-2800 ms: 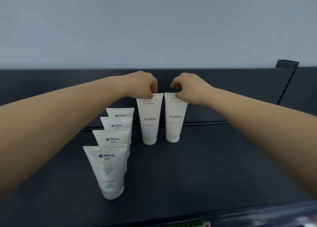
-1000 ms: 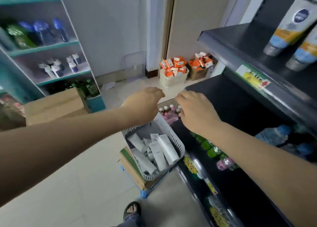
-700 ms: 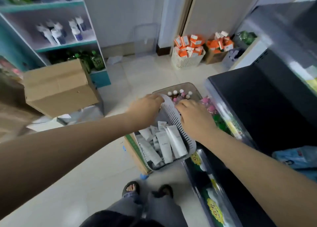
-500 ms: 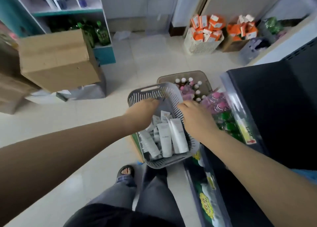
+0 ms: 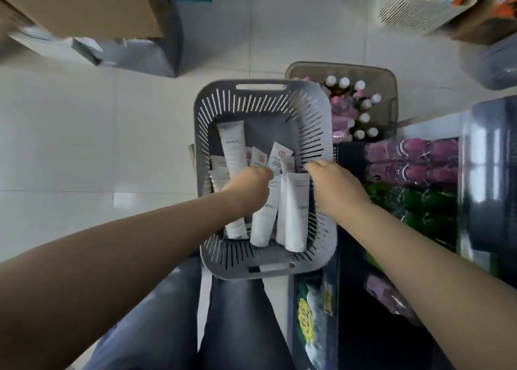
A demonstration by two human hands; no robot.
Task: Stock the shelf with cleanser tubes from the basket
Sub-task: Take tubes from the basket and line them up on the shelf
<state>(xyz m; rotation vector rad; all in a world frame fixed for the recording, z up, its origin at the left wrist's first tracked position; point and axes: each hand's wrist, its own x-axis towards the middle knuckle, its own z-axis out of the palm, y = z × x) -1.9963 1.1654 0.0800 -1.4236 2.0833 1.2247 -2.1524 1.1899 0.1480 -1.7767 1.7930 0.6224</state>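
Observation:
A grey slotted basket (image 5: pixel 260 87) stands on the floor in front of my legs. Several white cleanser tubes lie inside it: one long FLORAL tube (image 5: pixel 231 145) at the upper left, two more (image 5: pixel 263 221) (image 5: pixel 297 215) side by side at the lower right, and small sample tubes (image 5: pixel 278 157) in the middle. My left hand (image 5: pixel 249 185) is down among the tubes with its fingers curled over them. My right hand (image 5: pixel 333 182) hovers at the basket's right wall, fingertips by the top of the right-hand tube. The fingers of both hands are hidden from above.
A brown bin (image 5: pixel 341 69) of pink, white-capped bottles stands behind the basket on the right. A low dark shelf (image 5: pixel 414 162) with pink and green bottles runs along the right. A cardboard box (image 5: pixel 84 3) and a white basket (image 5: pixel 414 8) sit farther off on the tiled floor.
I have turned from the shelf to look straight down into the basket. Both hands have come down from the basket's rim into it, onto the tubes.

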